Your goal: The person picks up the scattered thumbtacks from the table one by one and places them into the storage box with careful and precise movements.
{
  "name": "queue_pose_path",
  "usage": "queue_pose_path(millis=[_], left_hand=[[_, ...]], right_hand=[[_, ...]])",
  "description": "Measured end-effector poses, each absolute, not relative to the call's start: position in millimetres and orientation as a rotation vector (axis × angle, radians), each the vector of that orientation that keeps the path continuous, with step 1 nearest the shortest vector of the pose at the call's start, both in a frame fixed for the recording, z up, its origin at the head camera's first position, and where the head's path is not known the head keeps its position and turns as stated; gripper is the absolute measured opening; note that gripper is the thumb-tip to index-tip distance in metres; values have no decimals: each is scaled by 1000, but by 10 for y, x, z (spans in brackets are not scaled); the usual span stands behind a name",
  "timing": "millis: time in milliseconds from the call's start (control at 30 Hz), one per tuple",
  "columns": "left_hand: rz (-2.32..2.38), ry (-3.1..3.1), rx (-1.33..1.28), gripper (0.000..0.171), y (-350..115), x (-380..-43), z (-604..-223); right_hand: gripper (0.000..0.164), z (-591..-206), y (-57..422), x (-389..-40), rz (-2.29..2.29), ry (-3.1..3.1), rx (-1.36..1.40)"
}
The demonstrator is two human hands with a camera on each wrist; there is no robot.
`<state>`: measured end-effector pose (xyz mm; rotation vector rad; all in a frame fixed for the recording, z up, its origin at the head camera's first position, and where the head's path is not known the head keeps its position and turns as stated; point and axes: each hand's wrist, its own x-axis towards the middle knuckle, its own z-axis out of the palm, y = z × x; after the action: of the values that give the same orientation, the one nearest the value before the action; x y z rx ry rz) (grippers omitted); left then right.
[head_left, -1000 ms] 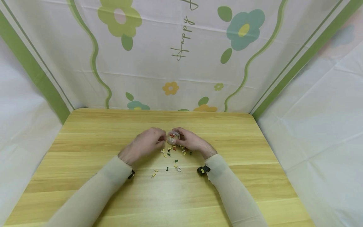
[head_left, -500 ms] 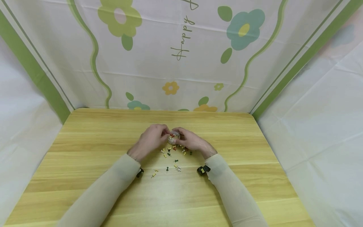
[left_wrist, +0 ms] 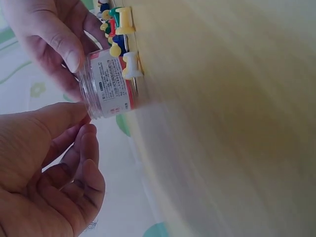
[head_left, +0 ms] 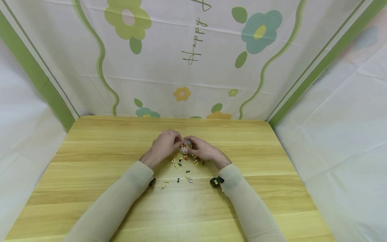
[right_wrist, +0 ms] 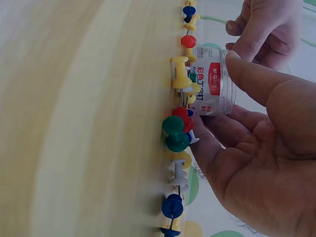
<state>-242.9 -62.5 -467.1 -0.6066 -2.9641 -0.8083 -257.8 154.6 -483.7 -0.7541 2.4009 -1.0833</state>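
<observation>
The clear jar (left_wrist: pixel 111 84) stands on the table between my two hands, its mouth up, with red and white pins visible inside. My right hand (head_left: pixel 203 149) grasps it from the right, thumb on the near side and fingers round the far side. My left hand (head_left: pixel 164 144) is at the rim from the left, thumb and forefinger close together; I cannot tell whether they pinch anything. Loose pushpins (head_left: pixel 178 180) crowd the jar's near side, with a few scattered closer to me. Past the jar, a strip of wood reaches the far edge, where the printed cloth (head_left: pixel 217 77) rises. The tabletop (head_left: pixel 181 211) runs wide beyond either hand, its side edges well apart from them.
</observation>
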Motion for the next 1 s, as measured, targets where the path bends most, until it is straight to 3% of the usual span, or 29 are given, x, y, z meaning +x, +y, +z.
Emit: queue_pose_path(millis=[1000], left_hand=[[-515,-2947,-890,4,-882,-1921,-4696]], right_hand=[[58,-4832,1541,-2553,-1098,2385,-706]])
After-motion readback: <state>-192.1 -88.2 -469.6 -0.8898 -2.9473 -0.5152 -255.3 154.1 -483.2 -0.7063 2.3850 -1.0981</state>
